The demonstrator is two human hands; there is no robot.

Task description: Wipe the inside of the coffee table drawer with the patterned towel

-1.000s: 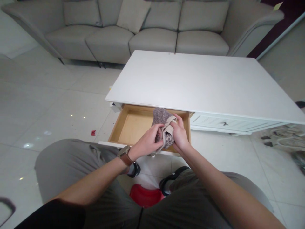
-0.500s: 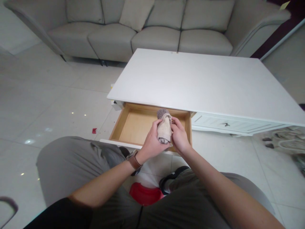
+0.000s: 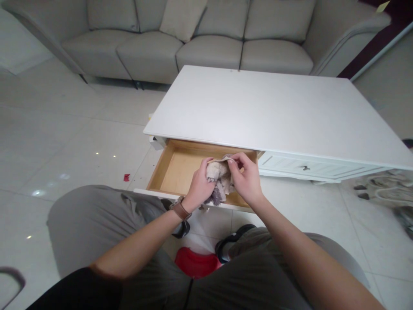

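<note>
A crumpled cloth (image 3: 220, 171), beige with dark grey fuzzy parts, is held up over the open wooden drawer (image 3: 180, 157). My left hand (image 3: 198, 186), with a watch on its wrist, is closed round the cloth's left side. At the upper right edge, my right hand (image 3: 248, 178) pinches the fabric between thumb and fingers. Grey ends of the cloth hang down towards the drawer's white front. Whether it is a small towel or a pair of socks, I cannot tell.
The drawer belongs to a white coffee table (image 3: 258, 112); a second drawer (image 3: 303, 167) with a metal knob is closed. Behind stands a grey sofa (image 3: 213, 54). A red plastic object (image 3: 196, 263) is on the floor between my feet, and a red scrap (image 3: 126, 177) lies left.
The cloth was a neat roll gripped from both sides. Now it is loosened and spread, with grey ends hanging, and my right hand has moved up to its edge.
</note>
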